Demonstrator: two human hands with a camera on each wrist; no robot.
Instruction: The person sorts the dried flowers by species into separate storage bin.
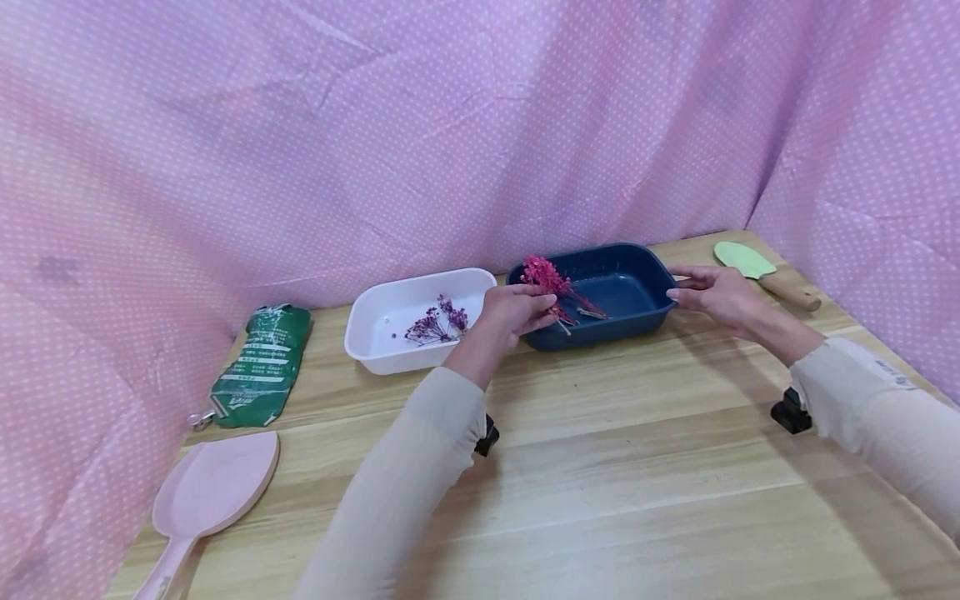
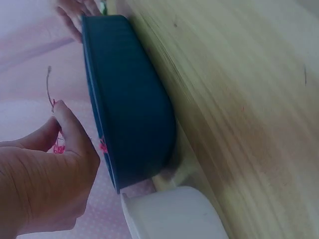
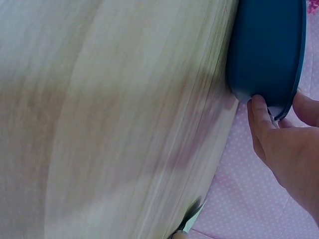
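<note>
My left hand [image 1: 510, 314] pinches a small bunch of pinkish-red dried flowers [image 1: 545, 273] by the stems, over the left end of a dark blue rectangular tub [image 1: 611, 330]. In the left wrist view, thumb and finger meet on a thin stem [image 2: 49, 87]; the hand hides most of the bunch. At the tub's right end my right hand [image 1: 723, 300] grips the rim, thumb at the top edge and fingers against the outer wall, as the right wrist view shows. Left of it stands a white tub [image 1: 397, 361] holding purple dried flowers [image 1: 437, 323], partly behind my left wrist.
A green packet [image 1: 262, 367] and a pink shovel [image 1: 217, 483] lie at the left of the wooden table [image 1: 600, 483]. By the right edge is a pale green trowel [image 1: 742, 258] with a wooden handle. Pink dotted cloth [image 1: 420, 150] hangs behind and at the sides.
</note>
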